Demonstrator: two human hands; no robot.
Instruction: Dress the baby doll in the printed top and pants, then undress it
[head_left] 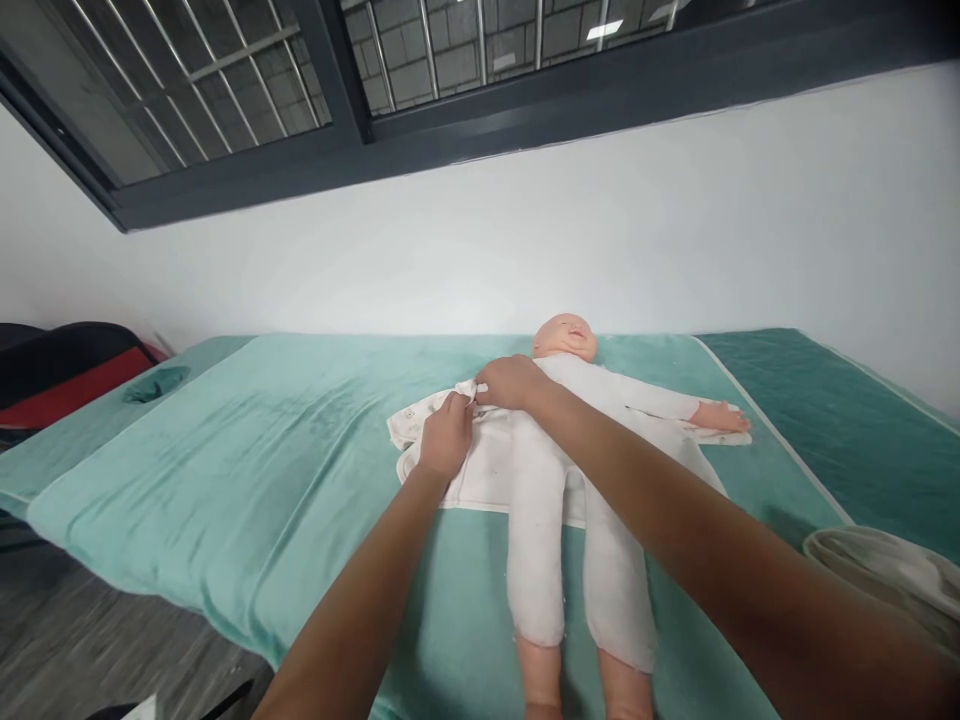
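A baby doll (537,560) with a white cloth body lies on its back on a teal bed cover, its head (565,337) towards the wall. Spread open beneath it is a white patterned baby shirt (487,470). My left hand (448,437) is closed on the shirt near the sleeve (411,420) at the left. Against it, my right hand (514,382) pinches the cloth at the same sleeve, beside the doll's shoulder. The doll's arm on this side is hidden by my hands and the cloth. Its other arm (667,400) stretches out to the right over the other sleeve.
The teal cover (210,470) drapes over the bed's front edge. A rolled pale cloth (892,575) lies at the right, near my right forearm. Behind the bed rise a white wall (375,260) and a barred window (225,70). A black and red item (82,375) stands at far left.
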